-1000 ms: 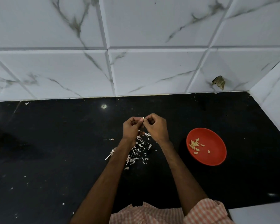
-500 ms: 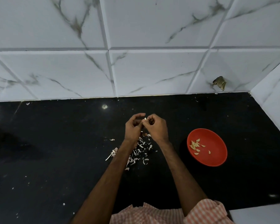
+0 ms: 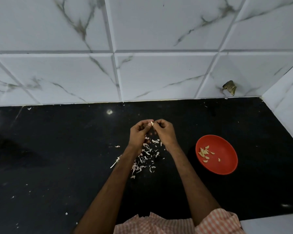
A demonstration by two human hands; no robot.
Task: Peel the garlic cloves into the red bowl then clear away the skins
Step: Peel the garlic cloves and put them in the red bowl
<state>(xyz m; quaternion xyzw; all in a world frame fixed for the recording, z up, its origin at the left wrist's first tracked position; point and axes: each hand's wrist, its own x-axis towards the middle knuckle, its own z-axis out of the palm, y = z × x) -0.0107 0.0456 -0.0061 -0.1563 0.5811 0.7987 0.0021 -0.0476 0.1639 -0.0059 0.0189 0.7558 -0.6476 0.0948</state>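
Pinching one small clove (image 3: 152, 123) over the middle of the black counter (image 3: 57, 149), with left hand (image 3: 139, 133) and right hand (image 3: 165, 132) both curled tight on it, fingertips almost touching. Just below at 6 o'clock, a loose heap of skins (image 3: 145, 156), partly hidden by the wrists. At 8 o'clock of the heap, a thin white stalk (image 3: 116, 162). Off at 4 o'clock from the hands, well apart, a red bowl (image 3: 227, 149) with peeled cloves (image 3: 205, 153) inside. At 12 o'clock, a white tile wall (image 3: 159, 73) with a brown scrap (image 3: 229, 87) stuck on.
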